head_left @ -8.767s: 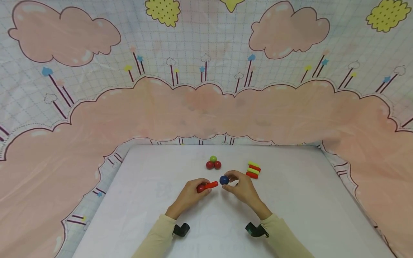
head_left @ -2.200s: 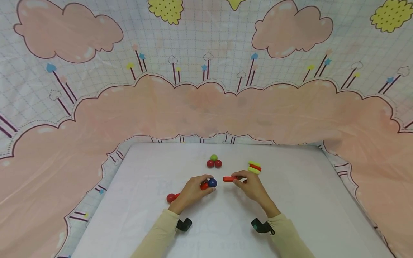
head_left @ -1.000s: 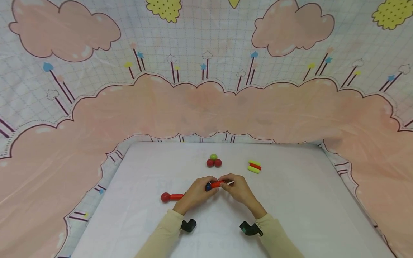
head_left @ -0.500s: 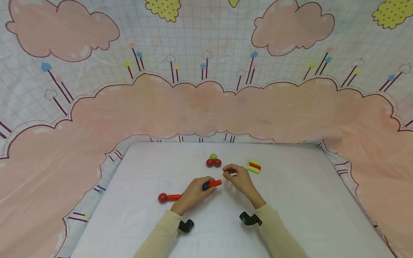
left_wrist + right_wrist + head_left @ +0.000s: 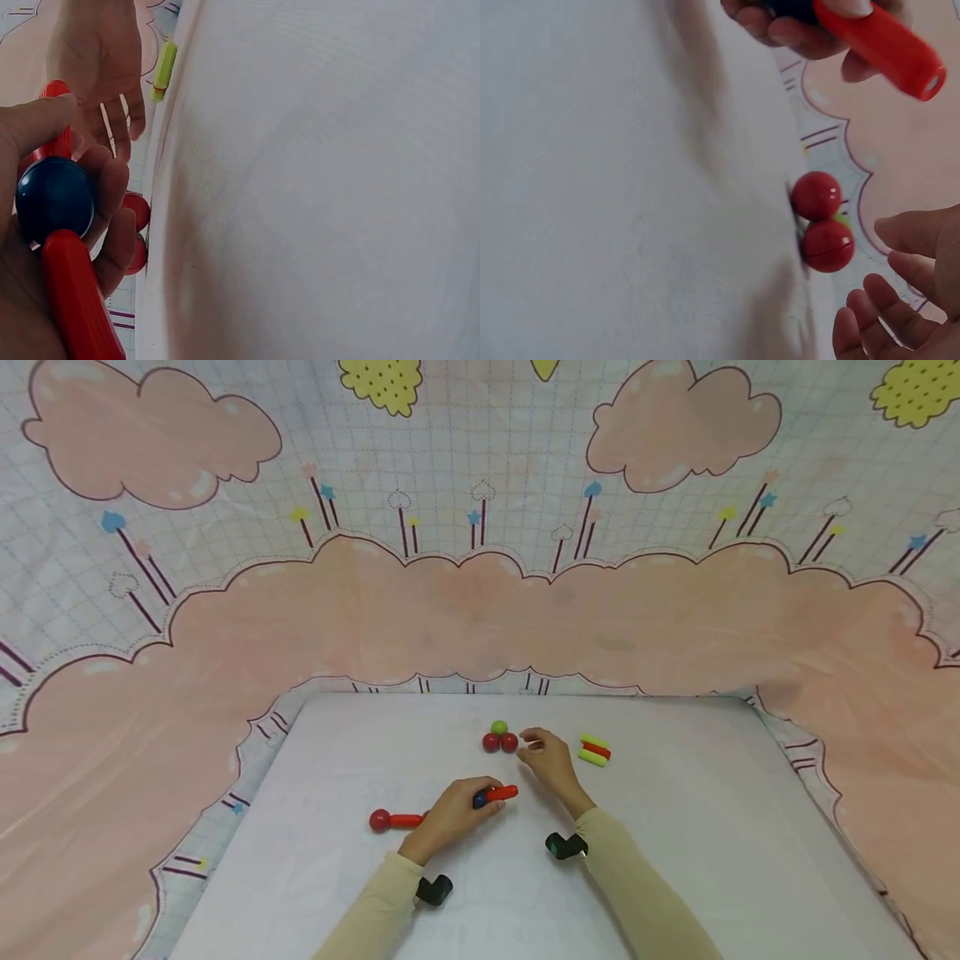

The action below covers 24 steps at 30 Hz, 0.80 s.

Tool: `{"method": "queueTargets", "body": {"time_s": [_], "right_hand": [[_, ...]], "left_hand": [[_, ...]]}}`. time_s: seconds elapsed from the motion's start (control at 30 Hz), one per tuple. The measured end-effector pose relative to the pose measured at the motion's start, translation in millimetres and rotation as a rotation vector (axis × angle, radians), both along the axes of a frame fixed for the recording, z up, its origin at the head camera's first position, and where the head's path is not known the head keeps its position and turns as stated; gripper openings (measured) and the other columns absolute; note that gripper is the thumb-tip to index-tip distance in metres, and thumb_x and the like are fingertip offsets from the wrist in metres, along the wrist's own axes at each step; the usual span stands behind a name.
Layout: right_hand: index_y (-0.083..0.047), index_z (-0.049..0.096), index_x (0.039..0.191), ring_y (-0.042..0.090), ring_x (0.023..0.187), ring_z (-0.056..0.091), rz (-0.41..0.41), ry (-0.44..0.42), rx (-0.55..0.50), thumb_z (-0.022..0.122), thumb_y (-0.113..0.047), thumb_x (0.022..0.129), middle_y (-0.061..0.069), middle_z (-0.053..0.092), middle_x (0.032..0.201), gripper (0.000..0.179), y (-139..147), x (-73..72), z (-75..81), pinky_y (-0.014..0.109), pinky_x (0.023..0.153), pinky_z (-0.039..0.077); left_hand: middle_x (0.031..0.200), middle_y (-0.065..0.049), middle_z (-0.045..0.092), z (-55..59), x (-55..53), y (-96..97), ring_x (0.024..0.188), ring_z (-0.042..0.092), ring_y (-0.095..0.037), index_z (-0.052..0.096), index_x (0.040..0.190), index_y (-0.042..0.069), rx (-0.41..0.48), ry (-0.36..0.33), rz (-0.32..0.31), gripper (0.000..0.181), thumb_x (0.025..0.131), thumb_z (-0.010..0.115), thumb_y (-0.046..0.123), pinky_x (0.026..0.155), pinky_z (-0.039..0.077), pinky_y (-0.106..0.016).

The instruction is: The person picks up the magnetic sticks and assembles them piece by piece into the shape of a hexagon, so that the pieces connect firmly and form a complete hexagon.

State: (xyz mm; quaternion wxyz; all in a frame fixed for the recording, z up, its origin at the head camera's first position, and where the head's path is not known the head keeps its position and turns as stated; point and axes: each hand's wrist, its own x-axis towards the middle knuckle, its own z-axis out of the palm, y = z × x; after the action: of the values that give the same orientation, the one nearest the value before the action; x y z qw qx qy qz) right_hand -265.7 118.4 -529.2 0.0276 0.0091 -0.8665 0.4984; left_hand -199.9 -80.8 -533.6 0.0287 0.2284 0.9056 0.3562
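My left hand (image 5: pixel 450 814) grips a toy chain of red sticks and balls around its blue ball (image 5: pixel 55 199). One red stick (image 5: pixel 501 793) points out past the fingertips, and the thumb lies along it in the left wrist view. Another red stick (image 5: pixel 79 296) runs back from the ball under the palm. Left of the wrist, a red ball (image 5: pixel 379 820) on a red stick (image 5: pixel 407 820) shows; what lies behind the hand is hidden. My right hand (image 5: pixel 549 762) holds nothing, its fingers spread beside two red balls (image 5: pixel 817 195) and a green ball (image 5: pixel 499 727).
Right of the right hand lie two yellow-green sticks (image 5: pixel 592 758) with a red stick (image 5: pixel 597 749) between them. All rest on a white tabletop (image 5: pixel 675 827). A patterned cloth (image 5: pixel 480 627) hangs behind the table's far edge.
A blue ball and then another red stick were joined to the held chain. My right hand let go of that stick and moved forward to the loose balls. The left hand keeps its hold.
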Motion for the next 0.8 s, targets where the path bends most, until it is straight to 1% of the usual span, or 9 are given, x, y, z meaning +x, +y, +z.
{"method": "queueTargets", "body": {"time_s": [0.13, 0.27, 0.4, 0.57, 0.67, 0.8], "right_hand": [[-0.009, 0.063, 0.123, 0.026, 0.109, 0.059, -0.018, -0.045, 0.001, 0.071, -0.019, 0.090, 0.011, 0.066, 0.122, 0.036, -4, -8.2, -8.4, 0.040, 0.091, 0.053], [-0.011, 0.060, 0.129, 0.027, 0.110, 0.058, -0.032, -0.090, 0.025, 0.071, -0.024, 0.090, 0.011, 0.065, 0.124, 0.042, -8, -16.4, -16.2, 0.041, 0.094, 0.051], [-0.013, 0.059, 0.131, 0.028, 0.110, 0.059, -0.049, -0.116, 0.062, 0.071, -0.028, 0.090, 0.010, 0.067, 0.122, 0.044, -12, -21.8, -20.0, 0.043, 0.095, 0.051], [-0.014, 0.062, 0.127, 0.027, 0.105, 0.060, -0.055, -0.116, 0.093, 0.072, -0.028, 0.090, 0.008, 0.069, 0.117, 0.041, -16, -23.5, -19.4, 0.042, 0.092, 0.051], [-0.013, 0.064, 0.124, 0.024, 0.100, 0.060, -0.053, -0.110, 0.108, 0.071, -0.028, 0.090, 0.006, 0.070, 0.114, 0.037, -17, -23.1, -18.8, 0.040, 0.088, 0.051], [-0.013, 0.064, 0.123, 0.022, 0.096, 0.060, -0.052, -0.112, 0.103, 0.071, -0.028, 0.091, 0.006, 0.070, 0.112, 0.036, -16, -21.3, -18.0, 0.037, 0.084, 0.051]], "left_hand": [[0.112, 0.004, 0.069, 0.2, 0.7, 0.4, 0.095, 0.058, -0.011, 0.066, 0.120, 0.020, -0.005, -0.004, 0.002, 0.030, 0.093, 0.068, 0.032, 0.093, 0.051, -0.036], [0.114, 0.003, 0.069, -0.7, 0.1, 0.2, 0.097, 0.059, -0.012, 0.066, 0.121, 0.020, -0.004, -0.012, 0.001, 0.031, 0.093, 0.068, 0.034, 0.095, 0.051, -0.038], [0.115, 0.003, 0.069, -1.8, -0.5, 0.4, 0.099, 0.060, -0.012, 0.066, 0.121, 0.020, -0.008, -0.007, 0.000, 0.032, 0.093, 0.067, 0.034, 0.096, 0.051, -0.039], [0.113, 0.004, 0.070, -1.3, -0.5, 0.3, 0.098, 0.060, -0.012, 0.066, 0.121, 0.020, -0.006, 0.013, 0.002, 0.030, 0.093, 0.067, 0.032, 0.095, 0.051, -0.038], [0.112, 0.004, 0.070, -1.4, -0.6, 0.1, 0.097, 0.060, -0.011, 0.066, 0.120, 0.020, -0.006, 0.018, 0.004, 0.029, 0.093, 0.067, 0.032, 0.094, 0.051, -0.037], [0.111, 0.004, 0.070, -1.9, -1.0, -0.5, 0.096, 0.060, -0.011, 0.066, 0.120, 0.020, -0.003, 0.014, 0.008, 0.030, 0.093, 0.068, 0.032, 0.094, 0.051, -0.037]]}}
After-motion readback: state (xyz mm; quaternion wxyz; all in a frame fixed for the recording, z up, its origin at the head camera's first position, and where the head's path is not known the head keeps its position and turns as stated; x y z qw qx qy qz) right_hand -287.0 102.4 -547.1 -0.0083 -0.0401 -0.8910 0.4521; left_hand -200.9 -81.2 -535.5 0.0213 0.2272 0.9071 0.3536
